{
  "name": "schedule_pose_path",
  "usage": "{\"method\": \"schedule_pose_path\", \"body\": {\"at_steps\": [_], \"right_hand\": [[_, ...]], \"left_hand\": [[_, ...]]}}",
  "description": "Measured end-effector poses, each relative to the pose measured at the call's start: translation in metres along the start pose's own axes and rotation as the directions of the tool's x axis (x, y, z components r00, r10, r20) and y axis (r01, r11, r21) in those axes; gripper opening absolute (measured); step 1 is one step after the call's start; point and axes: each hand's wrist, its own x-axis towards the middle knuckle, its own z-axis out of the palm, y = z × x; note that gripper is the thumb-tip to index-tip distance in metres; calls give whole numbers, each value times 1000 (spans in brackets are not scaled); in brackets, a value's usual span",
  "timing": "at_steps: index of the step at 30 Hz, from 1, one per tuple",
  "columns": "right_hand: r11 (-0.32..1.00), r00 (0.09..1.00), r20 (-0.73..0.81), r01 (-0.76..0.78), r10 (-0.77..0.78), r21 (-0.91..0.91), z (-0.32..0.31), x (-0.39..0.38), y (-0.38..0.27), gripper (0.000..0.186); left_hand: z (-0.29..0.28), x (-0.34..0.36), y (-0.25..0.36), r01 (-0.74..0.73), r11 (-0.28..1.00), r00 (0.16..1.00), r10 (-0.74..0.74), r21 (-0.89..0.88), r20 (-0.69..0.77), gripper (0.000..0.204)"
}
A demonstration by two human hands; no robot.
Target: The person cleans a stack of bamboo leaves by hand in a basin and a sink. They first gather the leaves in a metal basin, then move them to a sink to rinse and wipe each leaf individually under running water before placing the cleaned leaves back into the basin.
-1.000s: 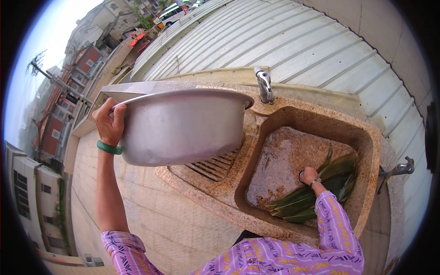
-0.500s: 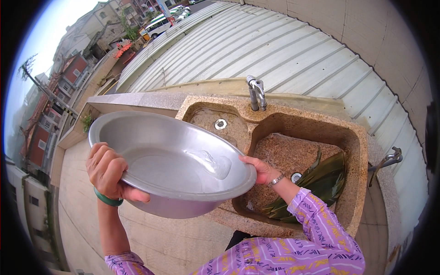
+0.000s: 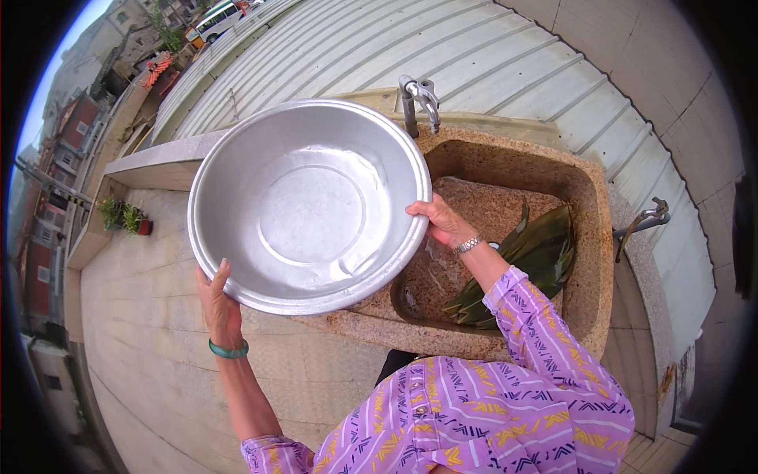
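A wide silver metal basin [image 3: 312,204] is held up in the air, tilted so that its inside faces me, with a little water gleaming in its lower part. My left hand [image 3: 219,304] grips its rim at the lower left, thumb over the edge. On the basin's right side my right hand [image 3: 444,221] holds the rim, its thumb on top. Under and beside my right forearm, long dark green leaves [image 3: 537,253] lie in the right bowl of the speckled brown stone sink [image 3: 598,261]. The basin covers the sink's left part.
A metal tap [image 3: 418,103] stands at the sink's back edge, close to the basin. Another tap [image 3: 643,225] sticks out at the right. A ribbed metal roof [image 3: 474,59] lies beyond the low wall [image 3: 150,170]; a potted plant [image 3: 122,216] stands at the left.
The basin has tipped further toward me, showing its whole round bottom, and the water has shifted to its lower side. My left hand has moved right and down along with the rim.
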Motion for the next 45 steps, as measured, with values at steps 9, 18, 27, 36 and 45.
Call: {"method": "schedule_pose_path", "body": {"at_steps": [9, 18, 27, 36, 45], "right_hand": [[995, 995, -84, -69, 62, -76, -32, -6, 3, 46], [735, 872, -262, 151, -414, -661, -30, 18, -90, 74], [164, 872, 157, 258, -464, -952, 22, 50, -175, 29], [297, 963, 183, 236, -196, -925, -5, 65, -200, 21], [444, 967, 215, 253, -134, -860, -22, 72, -202, 29]], "left_hand": [[-2, 19, -52, 3, 994, 997, 5, 105, -73, 31], [-10, -6, -65, 34, 991, 989, -14, 132, -148, 30], [2, -35, -45, 266, 961, 960, -257, 75, -115, 30], [24, -60, -24, 378, 925, 925, -376, 47, -53, 28], [32, -87, -24, 372, 928, 928, -372, -17, -26, 30]]}}
